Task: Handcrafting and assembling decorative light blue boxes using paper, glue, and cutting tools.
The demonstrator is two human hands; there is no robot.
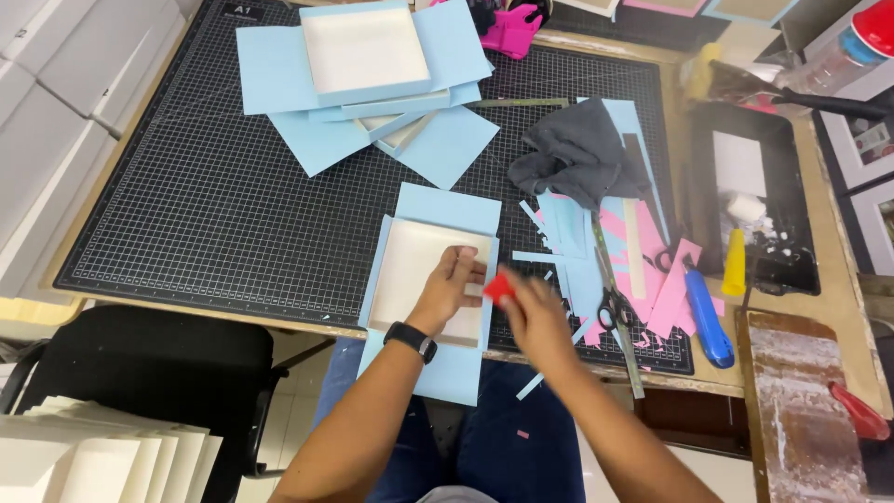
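Black gridded cutting mat [214, 205] covers most of the wooden bench [843, 279], seen from the head camera looking straight down.

At the near edge of the bench, overhanging it toward the person's lap, lies a shallow cream box tray [416, 270] set on a light blue paper sheet [445, 373]. Its long axis runs from the near edge toward the far edge, open side up, and blue flaps stand up along its left and far walls.

Toward the far edge, left of centre, a stack of finished blue-wrapped trays [365, 51] rests on loose blue sheets. Right of the near tray lie blue and pink paper offcuts [577, 251], a crumpled grey cloth [577, 149], scissors [610, 303], a blue utility knife [708, 321] and a yellow glue bottle [735, 264] by a black tray [792, 270]. Nothing lies between the hands and the tray.

The left hand [452, 284], a black watch on its wrist, reaches into the tray with its fingers curled and pressed against the inside of the right wall. The right hand [533, 312], blurred, pinches a small red scraper [499, 288] between its fingertips, held against the outside of that same wall, just beside the left hand's fingers.
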